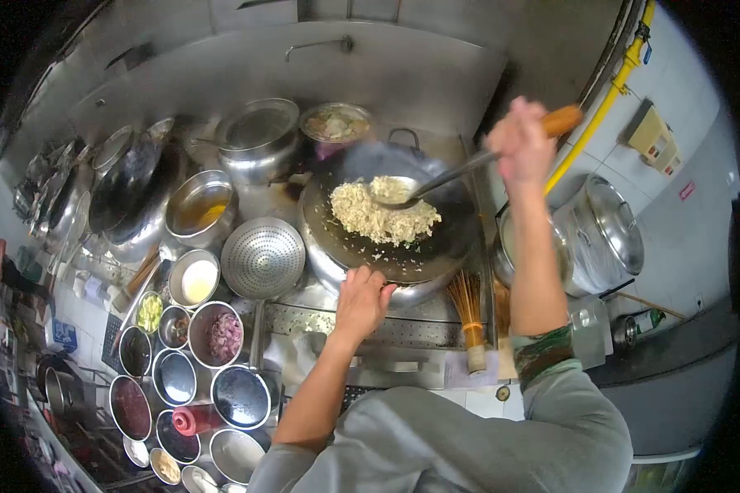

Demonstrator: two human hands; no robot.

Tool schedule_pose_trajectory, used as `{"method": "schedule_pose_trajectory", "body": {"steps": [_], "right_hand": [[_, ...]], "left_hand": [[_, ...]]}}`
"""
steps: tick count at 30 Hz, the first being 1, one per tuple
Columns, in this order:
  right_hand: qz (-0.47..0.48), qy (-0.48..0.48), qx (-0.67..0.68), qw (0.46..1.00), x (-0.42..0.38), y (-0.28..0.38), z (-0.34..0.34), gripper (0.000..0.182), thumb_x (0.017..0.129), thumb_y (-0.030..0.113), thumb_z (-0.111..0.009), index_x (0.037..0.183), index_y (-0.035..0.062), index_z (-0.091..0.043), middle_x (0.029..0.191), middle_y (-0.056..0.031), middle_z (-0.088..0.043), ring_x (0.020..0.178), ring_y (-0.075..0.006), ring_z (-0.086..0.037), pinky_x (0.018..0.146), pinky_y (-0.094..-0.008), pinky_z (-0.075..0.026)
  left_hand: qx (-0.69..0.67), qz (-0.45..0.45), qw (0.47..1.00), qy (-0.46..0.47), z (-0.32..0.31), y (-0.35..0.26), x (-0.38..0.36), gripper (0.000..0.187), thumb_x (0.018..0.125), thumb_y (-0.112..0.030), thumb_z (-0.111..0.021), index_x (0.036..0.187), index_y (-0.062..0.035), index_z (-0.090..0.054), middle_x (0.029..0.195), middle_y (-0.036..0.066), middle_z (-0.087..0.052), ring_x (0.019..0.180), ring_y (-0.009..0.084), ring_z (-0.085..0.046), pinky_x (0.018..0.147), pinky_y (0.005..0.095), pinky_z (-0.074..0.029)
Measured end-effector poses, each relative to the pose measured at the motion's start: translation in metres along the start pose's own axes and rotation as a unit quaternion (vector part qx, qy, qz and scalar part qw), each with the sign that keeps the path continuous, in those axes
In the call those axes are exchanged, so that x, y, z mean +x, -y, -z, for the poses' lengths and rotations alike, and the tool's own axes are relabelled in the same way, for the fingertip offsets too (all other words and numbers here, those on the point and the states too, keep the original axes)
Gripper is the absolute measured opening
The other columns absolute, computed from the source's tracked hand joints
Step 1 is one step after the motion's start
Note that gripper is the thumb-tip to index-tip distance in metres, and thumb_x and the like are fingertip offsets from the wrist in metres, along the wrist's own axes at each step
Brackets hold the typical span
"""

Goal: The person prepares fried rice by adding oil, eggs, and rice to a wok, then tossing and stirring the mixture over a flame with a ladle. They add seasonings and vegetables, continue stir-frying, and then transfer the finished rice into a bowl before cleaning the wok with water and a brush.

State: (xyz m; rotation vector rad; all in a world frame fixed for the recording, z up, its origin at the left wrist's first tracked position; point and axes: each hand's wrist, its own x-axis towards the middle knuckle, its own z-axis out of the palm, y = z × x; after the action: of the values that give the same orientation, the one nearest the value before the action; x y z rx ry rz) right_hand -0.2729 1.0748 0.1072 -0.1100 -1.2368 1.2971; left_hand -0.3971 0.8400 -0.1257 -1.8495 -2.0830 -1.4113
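Grey shirt fabric [444,444] lies nearest; beyond, the left hand [362,302] grips the near edge of a round black metal wok [441,251], and the right hand [520,146] clasps an orange-handled steel ladle [456,173]. Pale, crumbly food [372,218] sits mid-wok around the ladle's bowl and could spill over the rim if either hand jerks.

Bright, even light here, soft sheen across the steel wall [403,78], right hand [520,146] badly blurred, edges bowing into black corners
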Motion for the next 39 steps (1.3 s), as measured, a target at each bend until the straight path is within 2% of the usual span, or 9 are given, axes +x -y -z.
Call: {"method": "schedule_pose_trajectory", "body": {"steps": [1,4,10,13,22,26,31,35,39], "right_hand": [[-0.072,-0.058,-0.011,0.996,-0.015,-0.024,-0.006,0.028,0.088,0.015,-0.069,0.073,0.0155,-0.045,0.053,0.0031,-0.039,0.039,-0.0092,-0.036,0.038,-0.0285,-0.031],[-0.161,0.088,0.023,0.983,0.006,-0.051,-0.002,0.033,0.085,0.015,-0.074,0.072,0.0155,-0.043,0.053,0.0038,-0.038,0.039,-0.0090,-0.035,0.038,-0.0277,-0.030],[-0.101,0.003,0.024,0.995,0.031,-0.057,-0.008,0.034,0.088,0.021,-0.072,0.070,0.0142,-0.043,0.052,0.0048,-0.038,0.039,-0.0091,-0.033,0.038,-0.0285,-0.028],[-0.197,0.105,0.052,0.973,0.061,-0.087,0.000,0.035,0.089,0.020,-0.071,0.070,0.0149,-0.043,0.052,0.0049,-0.037,0.038,-0.0094,-0.033,0.038,-0.0286,-0.028],[-0.190,-0.057,-0.001,0.980,0.061,-0.072,0.022,0.030,0.090,0.017,-0.067,0.074,0.0178,-0.042,0.052,0.0083,-0.026,0.041,-0.0070,-0.026,0.040,-0.0268,-0.023],[-0.258,-0.030,-0.036,0.965,0.090,-0.009,0.023,0.020,0.093,0.017,-0.062,0.079,0.0128,-0.048,0.052,0.0083,-0.027,0.041,-0.0073,-0.026,0.041,-0.0265,-0.025],[-0.139,-0.074,-0.225,0.962,0.041,-0.022,-0.002,0.010,0.094,0.014,-0.057,0.091,0.0052,-0.055,0.055,0.0028,-0.039,0.041,-0.0101,-0.033,0.039,-0.0285,-0.032],[-0.044,-0.093,-0.088,0.991,0.014,0.002,-0.012,0.025,0.089,0.014,-0.069,0.078,0.0124,-0.046,0.054,0.0035,-0.038,0.040,-0.0098,-0.034,0.040,-0.0305,-0.032],[-0.077,-0.081,-0.045,0.993,0.016,0.020,-0.004,0.029,0.088,0.014,-0.069,0.077,0.0141,-0.043,0.054,0.0051,-0.036,0.040,-0.0091,-0.034,0.039,-0.0293,-0.031]], "left_hand": [[0.006,0.003,1.000,0.002,-0.002,0.000,0.003,0.018,0.082,-0.015,-0.074,0.086,-0.0037,-0.060,0.087,0.015,-0.053,0.085,0.0368,-0.050,0.074,0.0464,-0.041],[0.023,0.012,1.000,0.016,-0.008,-0.005,0.005,0.018,0.082,-0.016,-0.073,0.086,-0.0038,-0.060,0.088,0.015,-0.053,0.086,0.0368,-0.051,0.075,0.0463,-0.042],[0.045,0.018,0.998,0.035,-0.014,-0.006,0.008,0.017,0.082,-0.015,-0.073,0.089,-0.0047,-0.062,0.090,0.014,-0.055,0.088,0.0368,-0.053,0.077,0.0462,-0.043],[0.061,0.039,0.995,0.064,-0.015,-0.011,0.011,0.017,0.082,-0.014,-0.073,0.090,-0.0047,-0.063,0.091,0.014,-0.056,0.090,0.0366,-0.053,0.078,0.0456,-0.043],[0.057,0.025,0.995,0.080,-0.008,-0.009,0.011,0.015,0.084,-0.013,-0.070,0.092,-0.0030,-0.063,0.089,0.016,-0.054,0.088,0.0377,-0.052,0.078,0.0450,-0.043],[0.013,-0.001,0.998,0.060,0.027,-0.056,0.000,0.014,0.085,-0.011,-0.070,0.090,-0.0017,-0.062,0.088,0.017,-0.054,0.085,0.0379,-0.051,0.076,0.0457,-0.042],[0.005,0.002,1.000,0.017,0.026,-0.074,0.010,0.013,0.085,-0.011,-0.070,0.088,-0.0029,-0.061,0.088,0.017,-0.053,0.083,0.0373,-0.049,0.073,0.0457,-0.040],[0.071,-0.028,0.994,0.076,0.001,-0.026,-0.075,0.018,0.083,-0.014,-0.072,0.089,-0.0037,-0.058,0.089,0.017,-0.052,0.082,0.0383,-0.049,0.072,0.0470,-0.040],[0.016,-0.045,0.998,0.035,0.055,-0.072,-0.067,0.021,0.082,-0.015,-0.074,0.089,-0.0035,-0.058,0.090,0.017,-0.052,0.086,0.0390,-0.049,0.074,0.0471,-0.041]]}}
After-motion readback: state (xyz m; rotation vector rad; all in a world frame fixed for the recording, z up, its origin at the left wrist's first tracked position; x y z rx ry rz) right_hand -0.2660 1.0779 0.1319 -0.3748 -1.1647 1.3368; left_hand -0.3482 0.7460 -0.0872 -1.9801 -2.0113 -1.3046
